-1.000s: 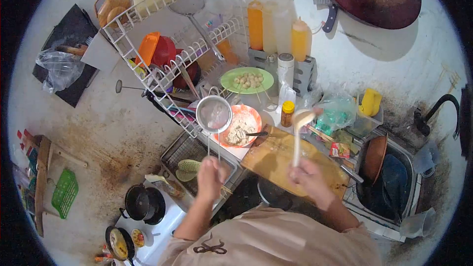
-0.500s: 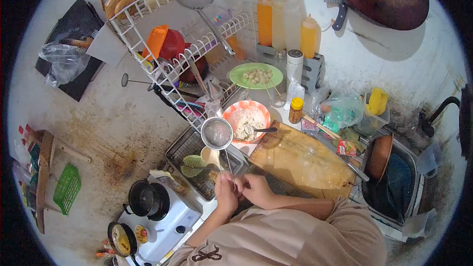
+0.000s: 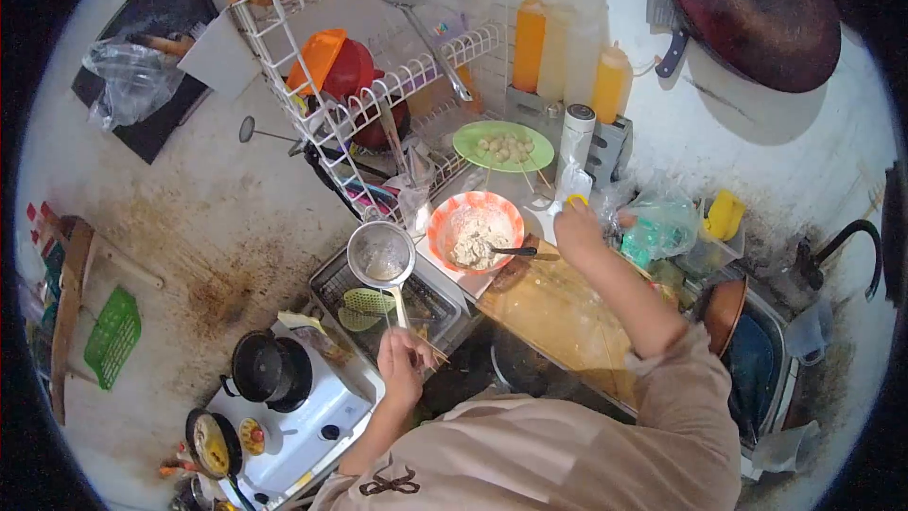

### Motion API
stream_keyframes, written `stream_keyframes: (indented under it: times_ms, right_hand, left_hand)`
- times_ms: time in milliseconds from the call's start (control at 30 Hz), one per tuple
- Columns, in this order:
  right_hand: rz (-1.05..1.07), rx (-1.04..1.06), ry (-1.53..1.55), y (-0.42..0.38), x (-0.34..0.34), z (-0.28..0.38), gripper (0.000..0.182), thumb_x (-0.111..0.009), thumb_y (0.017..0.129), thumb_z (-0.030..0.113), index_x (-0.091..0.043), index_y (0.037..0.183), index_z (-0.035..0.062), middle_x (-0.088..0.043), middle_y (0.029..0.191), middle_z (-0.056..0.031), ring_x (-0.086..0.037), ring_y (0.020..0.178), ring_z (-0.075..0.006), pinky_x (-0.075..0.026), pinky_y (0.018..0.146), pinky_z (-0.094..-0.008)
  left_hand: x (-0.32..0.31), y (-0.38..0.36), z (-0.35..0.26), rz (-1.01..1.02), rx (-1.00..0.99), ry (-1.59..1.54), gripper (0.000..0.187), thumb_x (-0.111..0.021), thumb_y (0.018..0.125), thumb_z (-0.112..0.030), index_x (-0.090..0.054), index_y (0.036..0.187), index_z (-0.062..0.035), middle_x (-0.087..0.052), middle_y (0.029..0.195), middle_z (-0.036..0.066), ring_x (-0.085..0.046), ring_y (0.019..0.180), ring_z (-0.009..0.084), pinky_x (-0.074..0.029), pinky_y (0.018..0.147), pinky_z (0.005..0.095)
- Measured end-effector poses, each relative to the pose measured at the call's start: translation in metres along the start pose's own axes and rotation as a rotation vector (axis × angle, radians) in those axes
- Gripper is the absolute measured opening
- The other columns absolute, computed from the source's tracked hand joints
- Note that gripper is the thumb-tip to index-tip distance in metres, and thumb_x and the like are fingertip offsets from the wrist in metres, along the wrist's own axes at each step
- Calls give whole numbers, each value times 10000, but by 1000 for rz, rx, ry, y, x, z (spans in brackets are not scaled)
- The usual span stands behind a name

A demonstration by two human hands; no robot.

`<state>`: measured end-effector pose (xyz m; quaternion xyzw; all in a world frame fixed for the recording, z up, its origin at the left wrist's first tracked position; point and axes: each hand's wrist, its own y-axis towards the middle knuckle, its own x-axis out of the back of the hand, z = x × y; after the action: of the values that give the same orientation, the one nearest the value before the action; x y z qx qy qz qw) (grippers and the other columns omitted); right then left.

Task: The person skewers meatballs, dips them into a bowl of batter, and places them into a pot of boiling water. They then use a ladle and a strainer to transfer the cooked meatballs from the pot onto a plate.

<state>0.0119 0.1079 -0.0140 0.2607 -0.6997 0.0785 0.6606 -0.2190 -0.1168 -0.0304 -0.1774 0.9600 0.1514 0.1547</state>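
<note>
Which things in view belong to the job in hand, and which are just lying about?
Likely in the job:
- round wire-mesh sieve, in the left hand
- yellow cap, at the right hand
- orange-and-white bowl of floury mix

Seemingly just about:
- green slotted plastic basket
- brown round pan

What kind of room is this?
It looks like a kitchen, probably a home one: there's a stove with a frying pan, a sink and a white dish rack.
</note>
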Motion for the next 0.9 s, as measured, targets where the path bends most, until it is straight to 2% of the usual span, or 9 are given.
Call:
stream_keyframes:
  times_ms: [33, 133, 233, 333, 767, 900]
  right_hand:
    - [56, 47, -76, 16, -5, -2, 208, -427, 732, 63, -569, 875, 9, -504, 946, -128, -429, 950, -268, -362, 772, -366]
    - [121, 0, -270, 57, -46, -1, 230, -420, 755, 116, -584, 905, 55, -497, 1033, -88, -405, 1005, -238, -332, 798, -341]
    - [-9, 0, -389, 84, -100, -4, 271, -414, 771, 196, -588, 931, 65, -548, 1005, -64, -466, 958, -210, -368, 726, -355]
    - [-85, -24, -387, 98, -130, -6, 269, -415, 770, 190, -587, 932, 61, -549, 1000, -72, -471, 954, -216, -372, 727, -354]
    - [-212, -633, 402, 130, -177, -9, 262, -420, 766, 166, -579, 934, 44, -555, 979, -106, -493, 936, -242, -390, 730, -348]
    - [-281, -746, 635, 136, -183, -18, 260, -421, 764, 159, -577, 934, 39, -557, 973, -116, -500, 931, -250, -396, 731, -346]
  left_hand:
    - [-1, -1, -4, 1, -13, -9, 250, -324, 883, -305, -356, 749, -96, -381, 534, 21, -398, 416, 112, -317, 389, 211]
    - [4, -5, -6, 0, -14, -22, 260, -310, 886, -304, -351, 745, -90, -399, 505, 44, -394, 401, 119, -317, 386, 215]
    - [14, -14, -5, -4, 8, 3, 276, -305, 884, -323, -349, 747, -87, -418, 511, 52, -405, 414, 125, -328, 407, 221]
    - [28, -24, -5, 29, 53, 15, 301, -304, 879, -354, -352, 754, -84, -434, 548, 51, -437, 463, 132, -351, 455, 229]
    - [59, -45, -21, 5, 116, 137, 308, -308, 877, -357, -365, 753, -81, -409, 557, 31, -434, 453, 110, -313, 431, 204]
    - [64, -45, -19, -25, 127, 139, 302, -306, 879, -353, -362, 761, -81, -438, 562, 48, -430, 459, 104, -316, 435, 201]
